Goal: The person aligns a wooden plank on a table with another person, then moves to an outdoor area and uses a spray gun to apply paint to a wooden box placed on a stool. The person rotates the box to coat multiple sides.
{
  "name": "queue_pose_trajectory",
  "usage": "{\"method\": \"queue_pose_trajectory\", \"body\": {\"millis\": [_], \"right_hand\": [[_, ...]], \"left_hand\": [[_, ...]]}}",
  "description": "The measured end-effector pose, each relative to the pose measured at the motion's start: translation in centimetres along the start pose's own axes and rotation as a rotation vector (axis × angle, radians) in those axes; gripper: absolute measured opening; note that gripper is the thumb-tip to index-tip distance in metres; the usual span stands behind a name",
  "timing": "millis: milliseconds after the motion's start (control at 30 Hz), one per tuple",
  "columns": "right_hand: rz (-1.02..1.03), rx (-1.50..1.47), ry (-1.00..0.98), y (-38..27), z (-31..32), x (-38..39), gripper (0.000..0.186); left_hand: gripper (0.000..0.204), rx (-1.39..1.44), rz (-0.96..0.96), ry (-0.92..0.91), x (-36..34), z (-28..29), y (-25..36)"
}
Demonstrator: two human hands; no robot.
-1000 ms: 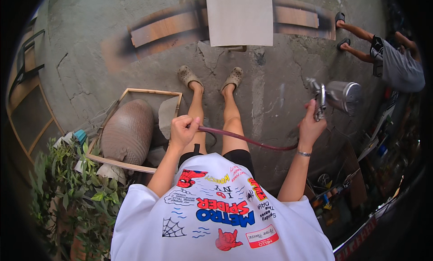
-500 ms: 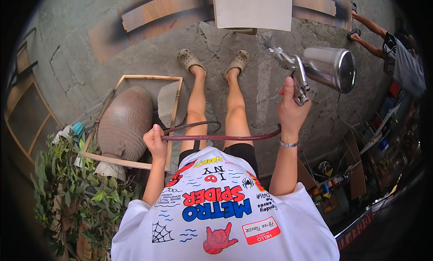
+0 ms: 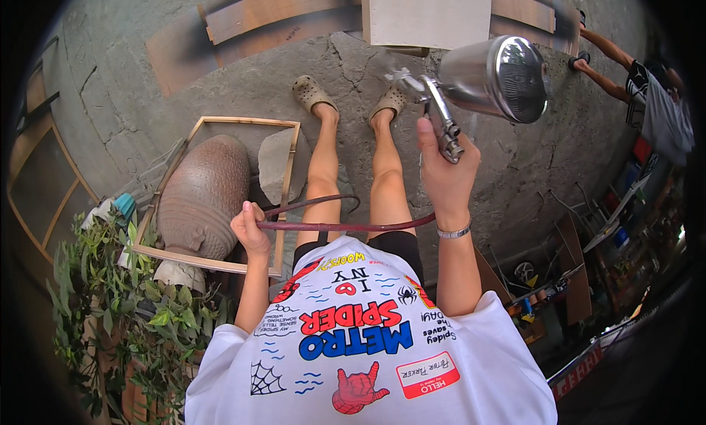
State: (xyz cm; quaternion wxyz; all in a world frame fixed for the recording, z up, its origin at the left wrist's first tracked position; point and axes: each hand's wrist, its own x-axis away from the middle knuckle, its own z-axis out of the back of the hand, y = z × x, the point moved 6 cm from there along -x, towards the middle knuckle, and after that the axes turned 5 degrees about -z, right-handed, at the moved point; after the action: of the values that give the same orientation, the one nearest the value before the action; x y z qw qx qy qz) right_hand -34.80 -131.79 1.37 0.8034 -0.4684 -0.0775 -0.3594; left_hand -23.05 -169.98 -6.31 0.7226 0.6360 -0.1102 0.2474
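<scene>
Spray gun (image 3: 471,79) now farther left

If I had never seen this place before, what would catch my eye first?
Probably the shiny metal spray gun with its large cup, gripped in the right hand at upper right of centre. Next, the dark red hose across the middle, held in the left hand. Then the big, brown, textured rounded object at left, seen within a wooden frame.
</scene>
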Motion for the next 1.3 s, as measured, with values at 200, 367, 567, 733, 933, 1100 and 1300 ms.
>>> {"method": "queue_pose_trajectory", "body": {"millis": [200,367,567,733,933,1100,1300], "right_hand": [[0.037,-0.115,-0.228,-2.1,-2.3,0.6,0.027],[0.011,0.084,-0.049,-2.4,-0.8,-1.2,0.034],[-0.07,0.16,0.116,0.7,4.8,-4.5,0.039],[-0.052,0.181,0.225,3.4,9.7,-7.2,0.038],[-0.103,0.243,0.394,4.4,15.6,-9.3,0.04],[-0.254,0.004,0.443,4.2,16.2,-9.0,0.041],[-0.142,0.038,0.154,4.0,10.7,-7.4,0.036]], "left_hand": [[0.053,0.089,-0.032,0.004,-0.7,1.1,0.2],[0.052,-0.015,-0.106,-0.056,-1.1,-0.1,0.7],[0.049,-0.211,-0.205,-0.157,-0.8,-5.3,4.8],[0.044,-0.274,-0.251,-0.297,-0.9,-10.4,6.8],[0.041,-0.31,-0.283,-0.373,-0.7,-14.9,8.1],[0.042,-0.291,-0.225,-0.306,-0.5,-14.2,7.1],[0.05,-0.209,-0.019,-0.165,0.4,-9.1,1.7]]}}
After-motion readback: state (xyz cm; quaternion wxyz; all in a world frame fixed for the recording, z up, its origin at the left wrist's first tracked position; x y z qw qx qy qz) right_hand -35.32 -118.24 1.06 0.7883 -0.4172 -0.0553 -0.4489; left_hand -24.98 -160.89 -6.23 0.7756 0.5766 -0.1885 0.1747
